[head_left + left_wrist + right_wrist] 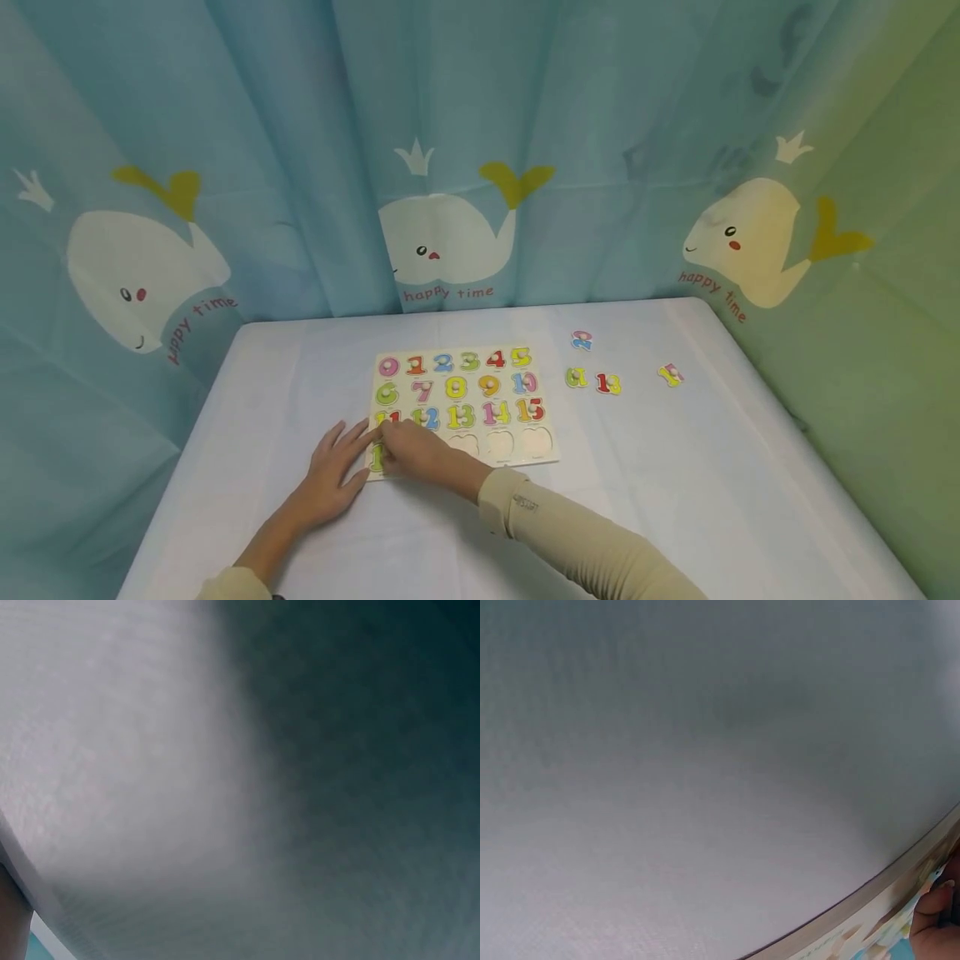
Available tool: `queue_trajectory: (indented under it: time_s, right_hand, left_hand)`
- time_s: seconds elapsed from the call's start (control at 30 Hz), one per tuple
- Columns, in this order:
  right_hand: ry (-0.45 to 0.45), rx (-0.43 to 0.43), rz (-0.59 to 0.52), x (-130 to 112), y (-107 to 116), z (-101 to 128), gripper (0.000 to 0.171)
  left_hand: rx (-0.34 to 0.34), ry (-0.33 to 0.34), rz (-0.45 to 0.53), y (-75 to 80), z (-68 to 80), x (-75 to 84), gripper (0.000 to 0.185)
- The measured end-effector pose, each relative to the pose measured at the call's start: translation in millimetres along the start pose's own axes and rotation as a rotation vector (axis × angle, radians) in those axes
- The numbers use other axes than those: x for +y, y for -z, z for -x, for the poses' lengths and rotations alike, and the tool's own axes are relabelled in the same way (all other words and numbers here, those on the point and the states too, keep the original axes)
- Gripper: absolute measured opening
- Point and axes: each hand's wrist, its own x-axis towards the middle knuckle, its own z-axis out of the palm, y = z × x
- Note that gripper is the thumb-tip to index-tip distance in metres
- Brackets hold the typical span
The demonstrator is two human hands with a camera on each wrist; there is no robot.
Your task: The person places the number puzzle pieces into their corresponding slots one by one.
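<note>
A wooden number puzzle board [442, 373] lies on the table, its upper rows filled with coloured, knobbed number pieces. My right hand [412, 450] is over the board's lower left corner, fingers curled down and pinching a number piece [377, 458] with a green 1 showing; the rest of that piece is hidden under the hand. In the right wrist view, the curled fingers [934, 907] appear at the board's edge. My left hand [333, 475] lies with fingers spread, fingertips at the board's left edge. Bare recesses [500, 447] show along the bottom row.
Right of the board lie several loose number pieces: a pink-and-blue 20 [581, 340], a green-and-yellow one [576, 377], a red-and-yellow one [608, 383] and a yellow-and-pink one [671, 375]. The white-covered table [675, 500] is bordered by a curtain [600, 233] with whales.
</note>
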Motion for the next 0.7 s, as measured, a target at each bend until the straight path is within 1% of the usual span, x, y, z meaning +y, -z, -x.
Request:
queue_trajectory:
  time_s: [0.13,0.27,0.4,0.53,0.63,0.7]
  right_hand:
    - [-0.031,0.013,0.054,-4.5,-2.2,0.1,0.026]
    - [-0.081,0.012,0.084,-9.0,-6.0,0.5,0.03]
    - [-0.085,0.014,0.061,-10.0,-7.5,0.3,0.037]
    - [-0.057,0.032,0.036,-6.7,-8.3,0.8,0.035]
    - [-0.037,0.027,-0.028,-3.6,-6.2,3.5,0.036]
    - [-0.027,0.002,-0.075,-1.2,-2.1,7.0,0.04]
  left_hand:
    - [0.03,-0.025,0.003,-1.5,0.2,-0.8,0.052]
    - [0.042,-0.044,-0.005,-4.5,0.3,-2.4,0.05]
    - [0.056,-0.034,-0.004,-4.9,0.7,-3.1,0.048]
    - [0.068,-0.027,-0.004,-3.6,1.1,-2.8,0.048]
    - [0.064,-0.029,-0.008,-4.2,0.9,-2.8,0.048]
    - [0.06,-0.028,-0.008,-5.1,0.8,-2.7,0.048]
